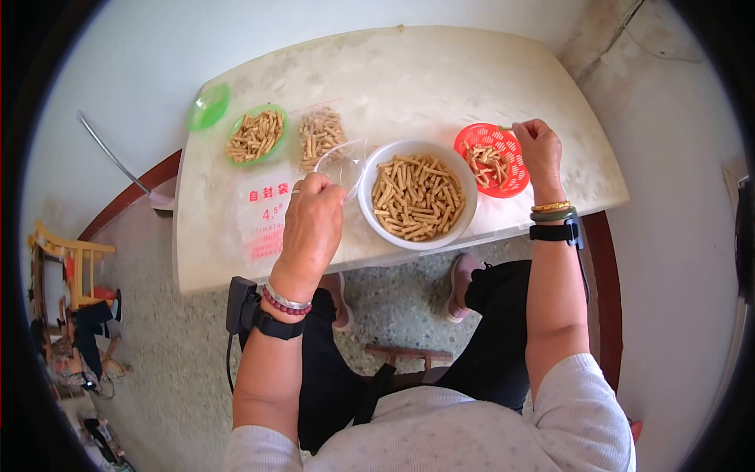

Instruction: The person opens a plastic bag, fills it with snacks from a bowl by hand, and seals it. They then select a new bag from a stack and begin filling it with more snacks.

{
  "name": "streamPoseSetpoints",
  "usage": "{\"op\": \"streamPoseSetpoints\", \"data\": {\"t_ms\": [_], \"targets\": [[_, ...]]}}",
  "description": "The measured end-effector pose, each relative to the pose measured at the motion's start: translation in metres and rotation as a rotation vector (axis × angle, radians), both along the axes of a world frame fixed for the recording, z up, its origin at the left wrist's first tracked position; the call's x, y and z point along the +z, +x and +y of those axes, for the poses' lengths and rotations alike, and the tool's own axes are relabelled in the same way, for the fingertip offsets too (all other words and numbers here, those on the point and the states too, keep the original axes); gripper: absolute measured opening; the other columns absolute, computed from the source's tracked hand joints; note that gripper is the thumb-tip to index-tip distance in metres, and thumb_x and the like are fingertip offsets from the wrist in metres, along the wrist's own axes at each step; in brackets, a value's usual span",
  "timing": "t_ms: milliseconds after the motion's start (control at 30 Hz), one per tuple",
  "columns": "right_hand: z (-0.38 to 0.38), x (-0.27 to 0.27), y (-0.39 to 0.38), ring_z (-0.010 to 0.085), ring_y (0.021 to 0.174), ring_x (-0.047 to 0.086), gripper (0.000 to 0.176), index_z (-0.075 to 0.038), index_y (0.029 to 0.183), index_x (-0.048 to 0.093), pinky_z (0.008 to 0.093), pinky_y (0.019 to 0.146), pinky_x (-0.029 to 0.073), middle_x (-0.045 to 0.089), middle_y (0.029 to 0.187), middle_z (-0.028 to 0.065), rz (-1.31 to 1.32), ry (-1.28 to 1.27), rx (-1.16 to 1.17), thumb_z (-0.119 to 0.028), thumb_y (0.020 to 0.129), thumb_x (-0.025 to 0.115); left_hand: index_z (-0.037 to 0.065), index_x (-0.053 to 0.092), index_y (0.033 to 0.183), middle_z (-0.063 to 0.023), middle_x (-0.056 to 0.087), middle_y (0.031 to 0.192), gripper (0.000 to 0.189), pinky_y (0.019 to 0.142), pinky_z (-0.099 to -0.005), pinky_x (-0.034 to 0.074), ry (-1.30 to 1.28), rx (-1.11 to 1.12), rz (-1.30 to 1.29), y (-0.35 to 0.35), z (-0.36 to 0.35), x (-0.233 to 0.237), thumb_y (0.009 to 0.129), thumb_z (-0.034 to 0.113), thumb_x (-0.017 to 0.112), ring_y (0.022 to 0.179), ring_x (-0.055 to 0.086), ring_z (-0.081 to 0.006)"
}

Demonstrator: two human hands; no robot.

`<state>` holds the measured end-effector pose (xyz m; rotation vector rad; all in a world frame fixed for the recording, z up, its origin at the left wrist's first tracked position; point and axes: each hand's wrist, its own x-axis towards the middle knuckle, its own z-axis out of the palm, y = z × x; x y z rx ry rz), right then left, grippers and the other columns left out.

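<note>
My left hand (314,220) is closed on the edge of a clear plastic bag (344,164), left of a white bowl (367,206) full of short tan sticks (417,197). Over the right rim of a red perforated basket (515,175), my right hand (539,149) is pinched on a thin stick (506,128). Several broken-looking sticks (487,164) lie in that basket. Behind my left hand, a clear bag of sticks (320,135) lies beside a green dish (281,144) holding more sticks.
An empty-looking green dish (209,107) sits at the table's (440,71) far left. A printed plastic bag pack (266,208) lies near the left front. Walls stand behind and right. A wooden chair (75,263) and a person (94,330) are at the far left.
</note>
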<state>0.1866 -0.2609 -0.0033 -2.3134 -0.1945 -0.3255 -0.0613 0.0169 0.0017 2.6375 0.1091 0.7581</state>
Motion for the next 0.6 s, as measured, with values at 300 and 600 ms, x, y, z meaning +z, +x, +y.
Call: {"op": "streamPoseSetpoints", "data": {"t_ms": [300, 600], "targets": [[0.044, -0.017, -0.037, 0.0268, 0.075, 0.065, 0.010, -0.003, 0.089, 0.066, 0.0346, 0.068, 0.052, 0.067, 0.082, 0.0116, 0.020, -0.014, 0.537, -0.010, 0.081, 0.067, 0.002, 0.065, 0.085, -0.0123, 0.057, 0.090, 0.009, 0.076, -0.0401, 0.047, -0.039, 0.001, 0.058, 0.002, -0.001, -0.001, 0.078, -0.004, 0.062, 0.087, 0.057, -0.0319], [0.100, -0.050, -0.067, 0.0315, 0.085, 0.064, 0.015, -0.009, 0.094, 0.066, 0.0420, 0.076, 0.052, 0.065, 0.092, 0.0133, -0.132, -0.739, 0.425, -0.015, 0.082, 0.064, 0.002, 0.064, 0.083, -0.0115, 0.058, 0.090, 0.008, 0.076, -0.0399, 0.048, -0.038, 0.013, 0.076, 0.007, -0.005, -0.002, 0.077, -0.003, 0.062, 0.089, 0.058, -0.0314]]}}
